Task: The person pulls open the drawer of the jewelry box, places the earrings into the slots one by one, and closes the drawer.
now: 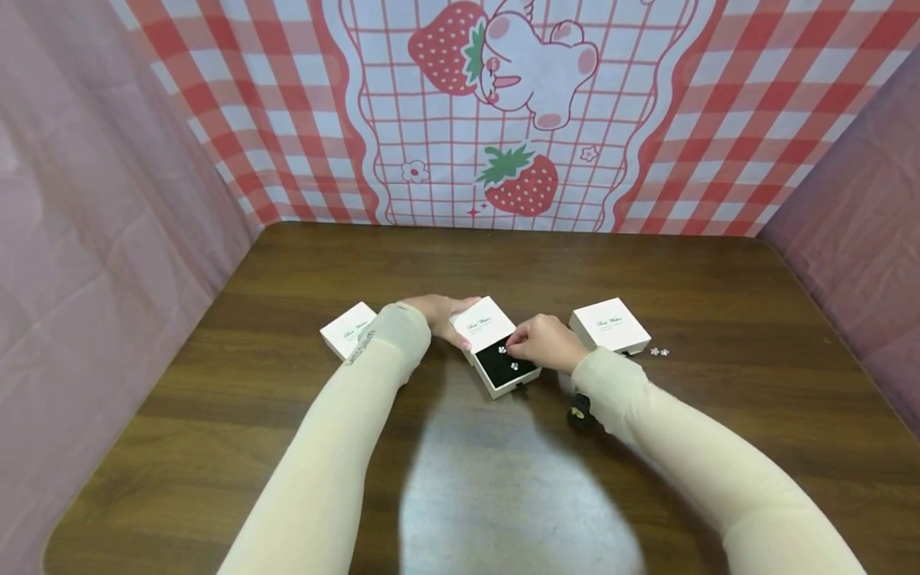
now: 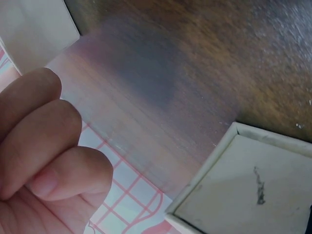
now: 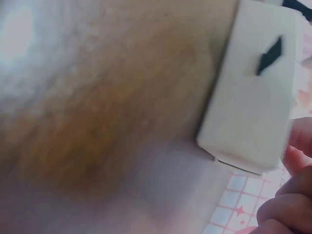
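In the head view, a white jewelry box with printed lettering sits mid-table, its black-lined drawer pulled out toward me. Two small flower-shaped earrings lie on the black lining. My left hand grips the box's cover, thumb on the near side and fingers on the far side. Over the drawer's right edge, my right hand has thumb and forefinger pinched at the upper earring; the exact contact is partly hidden. The right wrist view shows the drawer front with a black ribbon tab beside my curled fingers.
Another white box stands at left, partly behind my left sleeve. A third white box is at right, with two flower earrings on the brown wooden table beside it. A checked strawberry-print cloth hangs behind.
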The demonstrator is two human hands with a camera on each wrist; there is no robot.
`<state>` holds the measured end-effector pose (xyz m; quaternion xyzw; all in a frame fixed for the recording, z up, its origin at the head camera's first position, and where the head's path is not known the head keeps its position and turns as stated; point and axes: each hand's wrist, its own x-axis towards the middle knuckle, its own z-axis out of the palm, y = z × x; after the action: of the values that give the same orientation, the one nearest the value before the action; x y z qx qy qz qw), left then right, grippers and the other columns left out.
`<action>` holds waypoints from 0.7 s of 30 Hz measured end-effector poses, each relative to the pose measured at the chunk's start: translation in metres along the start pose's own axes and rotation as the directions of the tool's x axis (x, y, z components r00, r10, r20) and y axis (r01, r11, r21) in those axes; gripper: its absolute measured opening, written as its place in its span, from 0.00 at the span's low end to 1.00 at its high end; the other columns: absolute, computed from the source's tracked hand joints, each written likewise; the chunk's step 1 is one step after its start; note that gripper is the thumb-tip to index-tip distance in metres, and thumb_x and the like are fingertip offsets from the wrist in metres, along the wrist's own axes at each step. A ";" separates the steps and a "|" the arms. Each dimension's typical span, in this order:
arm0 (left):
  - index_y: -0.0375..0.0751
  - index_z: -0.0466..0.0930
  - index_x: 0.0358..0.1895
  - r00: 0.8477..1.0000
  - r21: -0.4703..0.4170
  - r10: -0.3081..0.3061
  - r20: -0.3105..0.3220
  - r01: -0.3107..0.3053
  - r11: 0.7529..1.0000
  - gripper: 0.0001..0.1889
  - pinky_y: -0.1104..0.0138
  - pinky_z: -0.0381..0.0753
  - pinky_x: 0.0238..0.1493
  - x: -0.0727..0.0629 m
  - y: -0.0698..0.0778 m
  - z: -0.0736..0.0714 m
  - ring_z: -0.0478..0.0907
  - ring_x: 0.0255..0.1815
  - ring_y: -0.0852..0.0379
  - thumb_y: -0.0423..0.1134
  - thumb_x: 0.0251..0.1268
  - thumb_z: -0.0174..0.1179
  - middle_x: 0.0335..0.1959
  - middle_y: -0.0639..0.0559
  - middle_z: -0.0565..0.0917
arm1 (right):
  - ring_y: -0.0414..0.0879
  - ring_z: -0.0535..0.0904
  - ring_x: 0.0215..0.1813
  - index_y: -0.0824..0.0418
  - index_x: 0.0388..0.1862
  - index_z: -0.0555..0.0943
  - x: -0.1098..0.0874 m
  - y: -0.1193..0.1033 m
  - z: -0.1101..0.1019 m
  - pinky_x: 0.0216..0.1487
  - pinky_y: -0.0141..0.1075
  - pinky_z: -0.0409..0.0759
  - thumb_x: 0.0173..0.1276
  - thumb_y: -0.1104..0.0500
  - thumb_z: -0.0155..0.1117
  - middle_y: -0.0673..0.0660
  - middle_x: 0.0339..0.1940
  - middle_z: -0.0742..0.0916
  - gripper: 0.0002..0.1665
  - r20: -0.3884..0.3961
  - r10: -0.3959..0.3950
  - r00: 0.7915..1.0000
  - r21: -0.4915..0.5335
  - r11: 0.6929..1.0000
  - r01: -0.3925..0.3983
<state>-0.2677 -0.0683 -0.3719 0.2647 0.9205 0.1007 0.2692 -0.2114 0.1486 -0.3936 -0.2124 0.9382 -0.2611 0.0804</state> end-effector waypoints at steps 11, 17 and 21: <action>0.52 0.47 0.77 1.000 0.014 -0.009 0.001 0.009 1.000 0.49 0.63 0.60 0.67 0.001 0.001 0.002 0.64 0.68 0.48 0.53 0.57 0.68 0.70 0.43 0.65 | 0.36 0.70 0.23 0.65 0.26 0.87 -0.043 0.006 -0.006 0.26 0.32 0.69 0.55 0.63 0.68 0.51 0.22 0.87 0.05 0.024 -0.070 0.997 0.145 0.987 0.066; 0.55 0.45 0.77 1.000 0.065 -0.020 -0.001 0.020 0.998 0.50 0.61 0.62 0.67 0.002 0.002 0.001 0.63 0.69 0.47 0.57 0.56 0.66 0.71 0.43 0.64 | 0.33 0.67 0.19 0.68 0.32 0.87 -0.064 0.002 0.001 0.20 0.30 0.67 0.58 0.60 0.68 0.50 0.17 0.84 0.10 0.168 0.107 0.980 0.339 0.927 -0.160; 0.56 0.46 0.77 1.000 0.072 -0.027 -0.010 0.028 0.997 0.50 0.60 0.63 0.66 0.000 -0.001 0.002 0.64 0.68 0.48 0.58 0.56 0.66 0.71 0.44 0.65 | 0.34 0.54 0.10 0.71 0.31 0.84 -0.067 0.001 0.008 0.13 0.26 0.54 0.61 0.59 0.66 0.42 0.06 0.65 0.13 0.301 0.298 0.906 0.537 0.732 -0.419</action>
<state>-0.2674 -0.0692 -0.3737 0.2612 0.9283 0.0652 0.2565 -0.1497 0.1757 -0.3982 -0.0155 0.8206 -0.4965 0.2826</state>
